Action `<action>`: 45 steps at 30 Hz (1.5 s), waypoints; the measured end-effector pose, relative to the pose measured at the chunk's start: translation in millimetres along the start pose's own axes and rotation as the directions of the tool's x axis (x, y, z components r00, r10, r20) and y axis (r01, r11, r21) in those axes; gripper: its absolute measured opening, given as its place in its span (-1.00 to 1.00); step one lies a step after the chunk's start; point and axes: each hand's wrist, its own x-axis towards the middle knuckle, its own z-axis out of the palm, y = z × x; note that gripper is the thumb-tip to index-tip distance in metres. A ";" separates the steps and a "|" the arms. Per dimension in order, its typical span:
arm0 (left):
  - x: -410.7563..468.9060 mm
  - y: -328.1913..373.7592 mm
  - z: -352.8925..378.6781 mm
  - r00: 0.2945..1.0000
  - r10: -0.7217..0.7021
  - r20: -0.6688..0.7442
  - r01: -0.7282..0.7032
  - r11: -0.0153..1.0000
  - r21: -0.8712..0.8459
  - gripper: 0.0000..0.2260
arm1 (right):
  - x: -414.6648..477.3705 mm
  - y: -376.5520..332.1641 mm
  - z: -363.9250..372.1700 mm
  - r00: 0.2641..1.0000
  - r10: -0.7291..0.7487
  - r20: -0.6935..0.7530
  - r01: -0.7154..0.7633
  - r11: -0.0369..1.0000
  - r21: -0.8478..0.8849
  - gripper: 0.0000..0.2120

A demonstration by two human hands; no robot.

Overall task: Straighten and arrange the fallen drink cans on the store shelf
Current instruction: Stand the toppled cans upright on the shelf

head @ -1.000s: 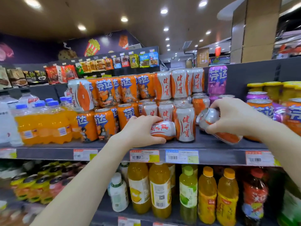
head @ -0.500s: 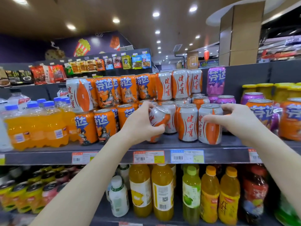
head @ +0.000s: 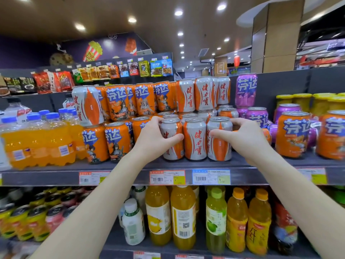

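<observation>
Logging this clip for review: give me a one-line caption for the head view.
Left hand and right hand set silver-and-orange cans upright in a front row on the grey shelf.

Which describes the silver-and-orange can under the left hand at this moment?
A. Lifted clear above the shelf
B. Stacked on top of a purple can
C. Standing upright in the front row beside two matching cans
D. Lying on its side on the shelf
C: the left hand grips the left can, which stands upright on the shelf beside the middle can and the right can.
</observation>
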 end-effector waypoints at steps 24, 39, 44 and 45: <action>3.7 99.7 60.5 0.906 0.420 -0.056 -0.396 0.887 0.239 -0.51 | 44.2 35.6 -51.5 0.918 -0.164 0.362 0.379 0.095 -0.920 -0.50; 11.9 102.0 72.9 0.912 0.410 -0.005 -0.388 0.867 0.312 -0.61 | 36.5 40.7 -55.2 0.994 -0.045 0.101 0.069 0.967 -0.243 -0.32; 15.3 113.5 88.4 0.879 0.476 0.010 -0.441 0.805 0.396 -0.59 | 24.9 34.4 -69.8 0.992 -0.041 0.122 0.081 0.936 -0.343 -0.35; 16.3 116.9 92.7 0.870 0.493 0.010 -0.452 0.790 0.414 -0.59 | 21.5 30.8 -74.6 0.993 -0.054 0.103 0.086 0.934 -0.346 -0.35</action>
